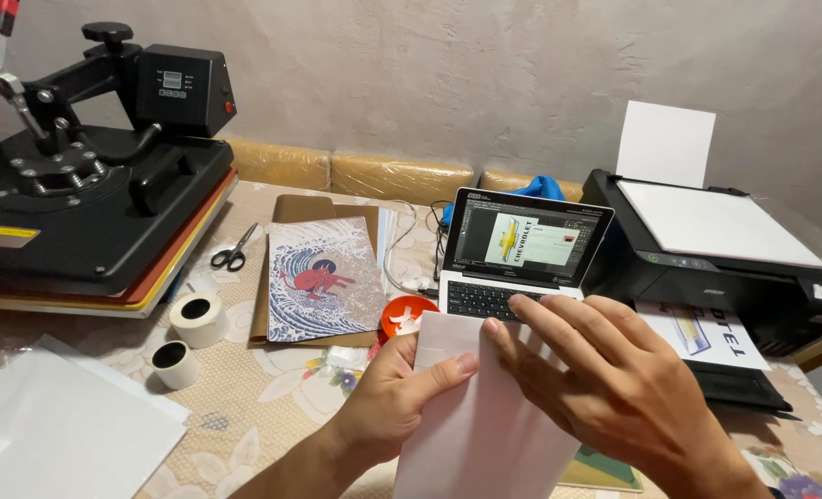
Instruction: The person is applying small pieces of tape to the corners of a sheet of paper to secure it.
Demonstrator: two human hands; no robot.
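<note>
A white sheet of paper (485, 434) stands in front of me, low in the middle of the view. My left hand (397, 402) grips its left edge, thumb lying across the front. My right hand (605, 383) rests flat on the sheet's right side with fingers spread toward the top edge. Behind the sheet sits a small open laptop (522, 249) with a yellow graphic on its screen.
A black heat press (87, 194) fills the left. A black printer (707, 249) with a printed sheet coming out stands at right. Scissors (235, 251), two tape rolls (198, 319), a wave-patterned print (323, 277), an orange tape dispenser (402, 314) and white sheets (60, 425) lie on the floral tablecloth.
</note>
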